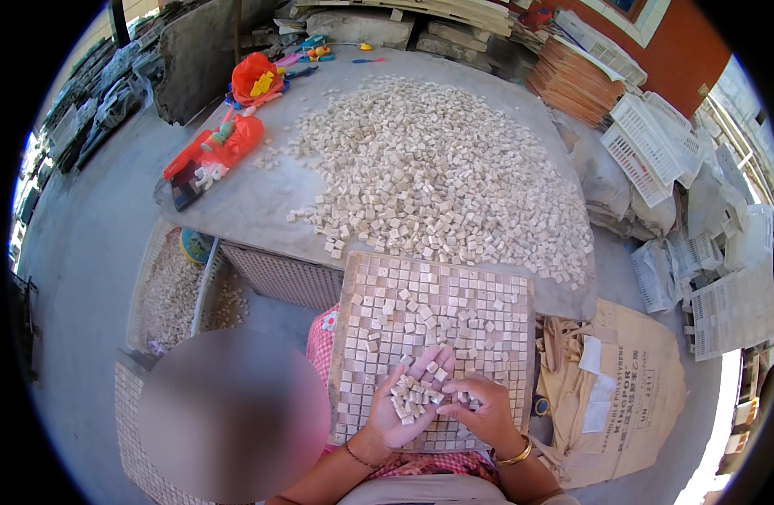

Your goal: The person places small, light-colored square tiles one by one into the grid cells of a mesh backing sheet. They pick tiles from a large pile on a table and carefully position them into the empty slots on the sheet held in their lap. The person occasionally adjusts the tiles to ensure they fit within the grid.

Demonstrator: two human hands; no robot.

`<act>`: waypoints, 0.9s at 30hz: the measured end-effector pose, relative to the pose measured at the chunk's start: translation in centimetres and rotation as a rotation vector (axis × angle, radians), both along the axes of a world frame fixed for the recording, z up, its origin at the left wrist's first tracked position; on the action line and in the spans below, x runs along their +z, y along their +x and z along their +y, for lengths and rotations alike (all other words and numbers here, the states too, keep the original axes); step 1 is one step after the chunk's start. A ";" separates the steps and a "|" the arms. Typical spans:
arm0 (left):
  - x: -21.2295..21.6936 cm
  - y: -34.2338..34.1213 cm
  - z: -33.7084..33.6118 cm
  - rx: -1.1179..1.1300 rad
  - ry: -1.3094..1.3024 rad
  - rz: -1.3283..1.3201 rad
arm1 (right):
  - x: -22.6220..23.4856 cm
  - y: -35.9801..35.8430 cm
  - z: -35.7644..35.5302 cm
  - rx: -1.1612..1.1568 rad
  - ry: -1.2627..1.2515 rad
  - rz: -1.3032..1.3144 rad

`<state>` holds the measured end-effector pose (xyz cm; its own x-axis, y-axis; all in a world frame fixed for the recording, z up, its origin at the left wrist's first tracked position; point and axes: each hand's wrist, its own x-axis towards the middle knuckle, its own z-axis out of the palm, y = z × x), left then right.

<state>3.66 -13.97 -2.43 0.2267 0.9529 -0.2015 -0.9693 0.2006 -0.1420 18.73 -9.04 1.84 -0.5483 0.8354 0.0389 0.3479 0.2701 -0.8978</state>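
On my lap, tilted up against the table edge, rests the grid board (505, 290), its square cells partly filled with small pale stone cubes; many cells along the left side and lower rows show empty. My left hand (408, 402) lies palm up over the lower middle of the board, fingers loosely cupped, holding a heap of loose cubes (414, 391). My right hand (479, 408) sits just beside it, fingertips pinched together at the edge of that heap; whether a cube is actually between them, I cannot tell. Beyond the board, the grey stone table (261, 198) carries a broad spread of the same cubes (437, 168), thickest at centre and right. Red and orange plastic bags (235, 135) lie at the table's left corner. Below the table to my left, a white mesh crate (170, 290) holds more stone pieces, with a second basket (273, 278) just beside it under the table edge. White plastic crates (648, 143) are stacked off to the right.
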 end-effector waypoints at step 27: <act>0.4 -0.3 0.0 -0.028 -0.004 0.134 | -0.5 -1.4 0.9 0.156 0.261 -0.132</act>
<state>3.35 -13.99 -2.04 0.2242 0.9457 -0.2354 -0.9737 0.2277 -0.0127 17.34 -8.16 1.31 -0.6833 0.7124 0.1603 0.3932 0.5440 -0.7413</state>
